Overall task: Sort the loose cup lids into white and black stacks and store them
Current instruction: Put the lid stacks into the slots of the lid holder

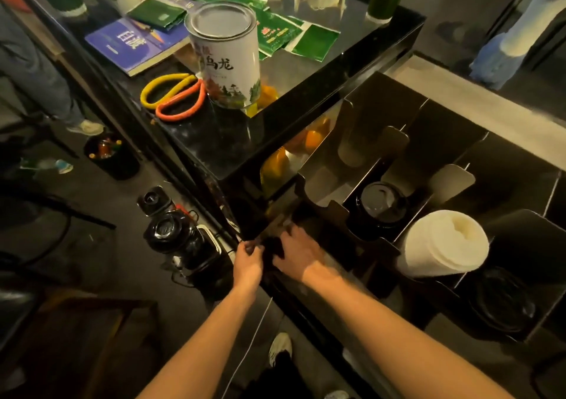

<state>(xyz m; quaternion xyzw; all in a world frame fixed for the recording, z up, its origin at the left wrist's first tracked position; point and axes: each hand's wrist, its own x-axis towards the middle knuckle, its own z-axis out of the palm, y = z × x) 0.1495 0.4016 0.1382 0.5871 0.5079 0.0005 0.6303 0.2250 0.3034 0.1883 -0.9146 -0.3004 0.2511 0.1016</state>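
My left hand (pixel 248 264) and right hand (pixel 295 254) clutch black plastic lids (pixel 271 247) left of the white lid stack (pixel 444 242), aligning them, I reckon.

**Bare arms, white shoes**

My left forearm (pixel 208 346) and right forearm (pixel 382 316) were bare from the wrists back to the bottom edge of the view. My left hand (pixel 248 262) and right hand (pixel 298 256) were uncovered too. The arms were slim and smooth, and a band of brighter light lay across the right wrist. On one foot I wore a white shoe (pixel 280 348), with a dark trouser leg (pixel 275 377) above it. The pale toe of a second shoe (pixel 337 395) showed at the frame's edge.
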